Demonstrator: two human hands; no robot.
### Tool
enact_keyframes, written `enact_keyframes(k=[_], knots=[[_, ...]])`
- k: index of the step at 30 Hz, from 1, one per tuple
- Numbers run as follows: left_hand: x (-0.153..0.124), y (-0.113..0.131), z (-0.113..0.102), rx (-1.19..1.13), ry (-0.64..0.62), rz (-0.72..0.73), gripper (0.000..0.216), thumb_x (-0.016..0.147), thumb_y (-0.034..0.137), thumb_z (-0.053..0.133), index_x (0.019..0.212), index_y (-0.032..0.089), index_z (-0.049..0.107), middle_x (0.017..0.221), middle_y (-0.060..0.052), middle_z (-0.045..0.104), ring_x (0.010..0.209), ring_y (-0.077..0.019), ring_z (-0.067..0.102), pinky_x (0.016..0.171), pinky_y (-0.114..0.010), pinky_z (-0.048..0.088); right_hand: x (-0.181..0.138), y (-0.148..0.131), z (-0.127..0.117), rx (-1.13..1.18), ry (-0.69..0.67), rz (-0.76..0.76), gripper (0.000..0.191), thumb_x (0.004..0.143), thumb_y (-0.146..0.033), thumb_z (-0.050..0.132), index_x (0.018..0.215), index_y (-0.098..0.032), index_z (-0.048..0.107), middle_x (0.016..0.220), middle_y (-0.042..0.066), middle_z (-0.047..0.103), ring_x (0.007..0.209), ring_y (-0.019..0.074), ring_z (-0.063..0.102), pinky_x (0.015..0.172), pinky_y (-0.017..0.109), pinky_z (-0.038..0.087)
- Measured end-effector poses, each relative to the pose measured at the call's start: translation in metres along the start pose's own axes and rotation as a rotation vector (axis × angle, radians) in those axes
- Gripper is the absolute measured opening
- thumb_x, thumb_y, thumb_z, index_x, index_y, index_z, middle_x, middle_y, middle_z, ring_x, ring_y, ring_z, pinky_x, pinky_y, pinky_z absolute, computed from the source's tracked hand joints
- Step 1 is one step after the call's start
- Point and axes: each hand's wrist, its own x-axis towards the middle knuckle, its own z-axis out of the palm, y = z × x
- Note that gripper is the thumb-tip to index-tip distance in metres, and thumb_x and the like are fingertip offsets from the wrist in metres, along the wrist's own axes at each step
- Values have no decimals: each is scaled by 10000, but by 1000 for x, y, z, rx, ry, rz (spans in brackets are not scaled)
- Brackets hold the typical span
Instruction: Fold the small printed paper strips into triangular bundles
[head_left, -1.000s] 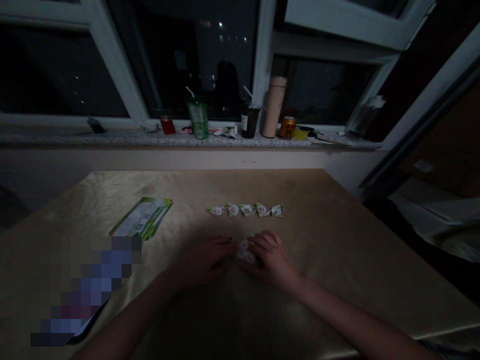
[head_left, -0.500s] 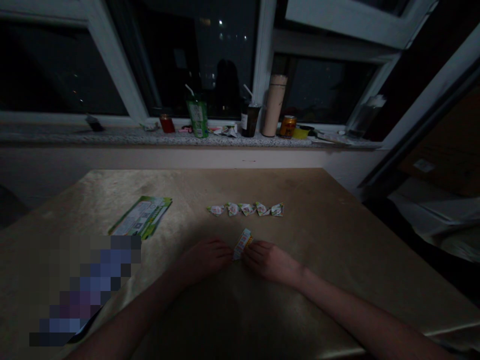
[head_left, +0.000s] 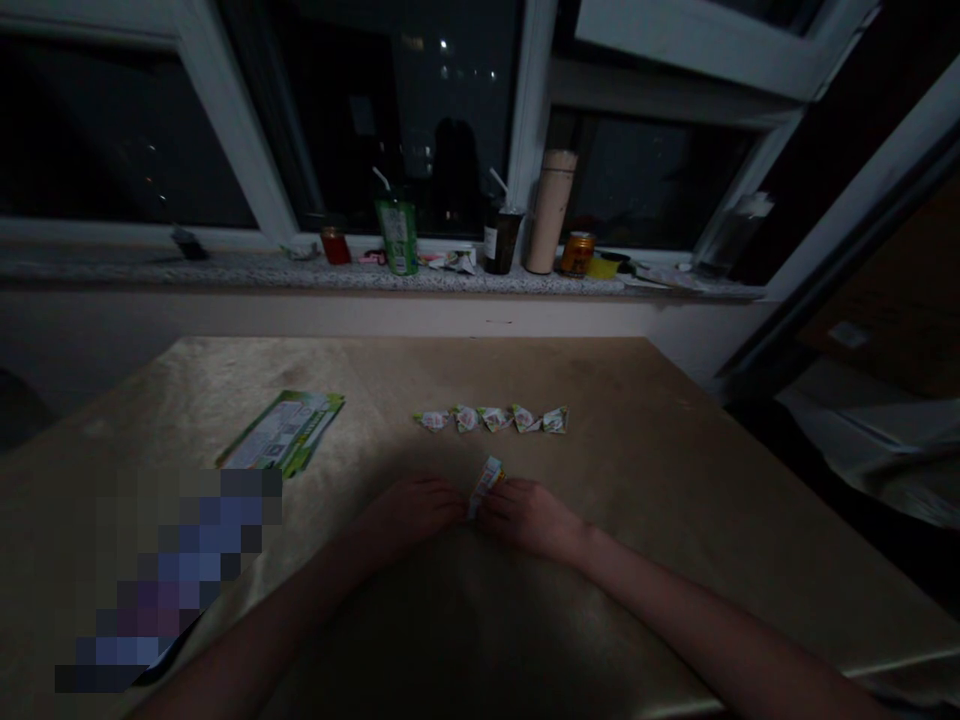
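A small folded strip of printed packaging (head_left: 488, 476), pale with coloured print, stands out between my two hands on the tabletop. My left hand (head_left: 421, 508) has its fingertips closed at the strip's lower left edge. From the other side, my right hand (head_left: 525, 515) presses its bent fingers on the strip and covers its right part. The thumbs are hidden. Beyond the hands, several small folded triangles (head_left: 494, 419) of similar printed green and white material lie in a row.
A flat green printed packet (head_left: 289, 435) lies to the left on the gold-coloured tabletop (head_left: 637, 450). Nearer me is a long pixelated object (head_left: 176, 590). On the windowsill (head_left: 450, 284) stand a green cup (head_left: 397, 235), a dark cup (head_left: 500, 240), a tall flask (head_left: 551, 212) and a can (head_left: 577, 254).
My right hand has shifted slightly left, closer to my left hand, and covers more of the packaging strip. The row of triangles stays where it was.
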Motion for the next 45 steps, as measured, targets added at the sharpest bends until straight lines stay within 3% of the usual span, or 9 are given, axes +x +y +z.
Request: enact_keyframes(k=[3,9,15,22,30,35,40,45], knots=[[-2,0,-2,-126,10,-58,186,920,215,480,995,239,649,990,-5,687,927,-193,619,863,-329,412,3,0,-1,88,16,91,144,925,-209,484,882,-188,619,824,50,648,792,170,566,693,283,430],[-1,1,-3,-303,41,-170,177,829,160,526,941,233,643,1019,-17,625,969,-193,574,871,-312,416,8,0,-2,358,-9,284,92,815,-171,580,897,-199,612,866,33,631,849,176,556,732,266,424],[2,2,0,-254,79,-241,159,847,167,533,918,249,649,1100,-13,563,1084,-213,479,969,-375,324,17,0,-3,382,-112,259,78,841,-207,571,901,-167,602,894,64,611,854,196,531,800,323,416],[2,6,4,-265,64,-313,136,833,177,543,901,233,646,1029,-14,567,1022,-208,491,927,-366,329,25,8,-17,617,-153,273,70,880,-162,538,835,-161,593,847,38,595,792,151,528,735,273,425],[3,9,8,-247,77,-373,104,775,221,602,875,219,629,1029,-25,551,1020,-234,479,913,-381,339,26,12,0,838,-101,438,36,834,-164,550,858,-176,525,772,-19,569,669,108,496,608,210,397],[6,15,10,-189,69,-444,119,811,303,594,888,215,618,1050,-40,551,1039,-262,469,924,-424,327,30,9,-1,728,-90,349,106,865,-123,466,789,-182,512,785,3,603,710,129,518,679,246,402],[9,18,14,-152,53,-479,131,831,276,563,933,206,608,1070,-65,550,1045,-281,469,912,-453,318,30,5,-7,615,-88,344,116,851,-93,477,800,-180,535,807,23,621,767,156,553,731,277,430],[12,19,14,-139,27,-524,118,839,272,543,910,203,608,1048,-68,550,1033,-284,484,902,-459,322,9,0,-22,517,-62,288,197,888,-111,473,1028,-187,589,1007,56,650,962,167,580,875,307,449]])
